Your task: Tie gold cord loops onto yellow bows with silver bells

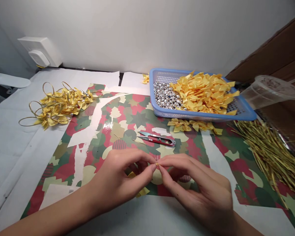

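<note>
My left hand (118,182) and my right hand (201,186) meet at the table's near middle, fingertips pinched together on a small yellow ribbon bow with a gold cord (157,164). Bits of yellow ribbon (143,191) show under my left palm. Red thread snips (157,139) lie just beyond my fingers on the patterned wrapping paper (108,127). A blue basket (243,114) at the back right holds yellow bows (204,91) and silver bells (165,95).
A heap of finished bows with gold loops (56,105) lies at the back left. Loose bows (186,125) sit before the basket. Gold cords (267,150) are bundled at the right, by a tipped plastic cup (270,91). A white wall socket (40,50) stands back left.
</note>
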